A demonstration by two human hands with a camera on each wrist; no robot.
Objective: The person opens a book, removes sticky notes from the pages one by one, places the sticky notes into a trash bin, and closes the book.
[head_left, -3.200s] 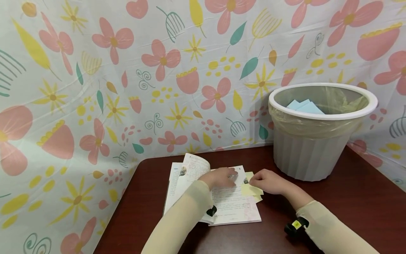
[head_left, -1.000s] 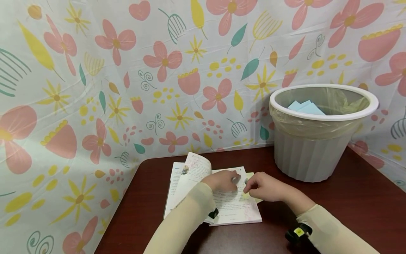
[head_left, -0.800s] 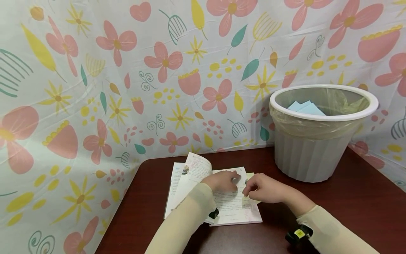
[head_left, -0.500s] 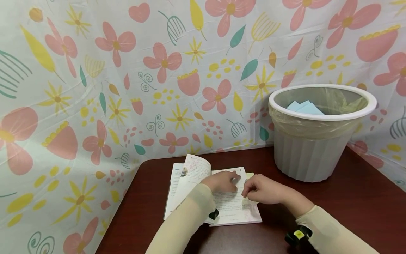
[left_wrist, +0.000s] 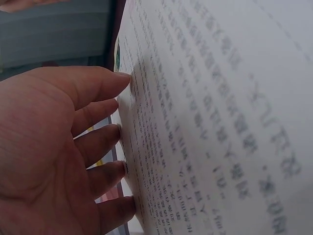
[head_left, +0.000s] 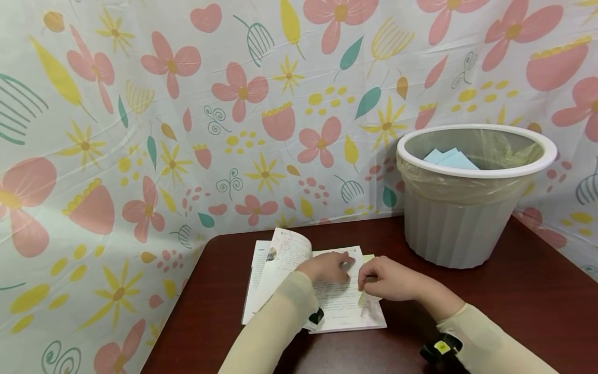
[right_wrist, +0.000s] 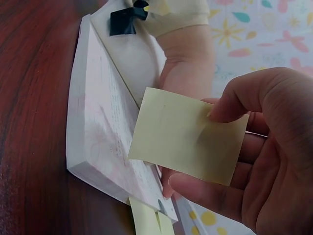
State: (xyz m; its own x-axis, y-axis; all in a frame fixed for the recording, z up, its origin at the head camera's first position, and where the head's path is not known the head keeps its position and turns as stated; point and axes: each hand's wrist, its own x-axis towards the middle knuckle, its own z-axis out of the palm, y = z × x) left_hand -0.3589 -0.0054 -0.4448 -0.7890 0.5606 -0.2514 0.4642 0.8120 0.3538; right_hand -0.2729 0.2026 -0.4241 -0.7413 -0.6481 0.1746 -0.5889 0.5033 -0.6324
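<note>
An open book (head_left: pixel 343 311) lies on the dark red table, its left-hand pages curling up. My left hand (head_left: pixel 329 267) rests on the right-hand page; in the left wrist view its fingers (left_wrist: pixel 102 139) are spread, with the tips on the printed paper. Over the right part of that page, my right hand (head_left: pixel 390 278) pinches a pale yellow sticky note (right_wrist: pixel 186 137) between thumb and fingers. The note hangs in front of the book in the right wrist view. More yellow sticky notes (right_wrist: pixel 146 218) stick out past the book's edge.
At the back right of the table (head_left: pixel 514 296) stands a grey waste bin (head_left: pixel 448 228) with a white rim and a plastic liner. Light blue paper pieces (head_left: pixel 455 159) show inside it. A flower-patterned cloth (head_left: pixel 187 130) hangs behind the table.
My right hand has moved from the notes at the book's right edge slightly left and down over the page, with a yellow sticky note lifted in its fingers. My left hand stays almost in place.
</note>
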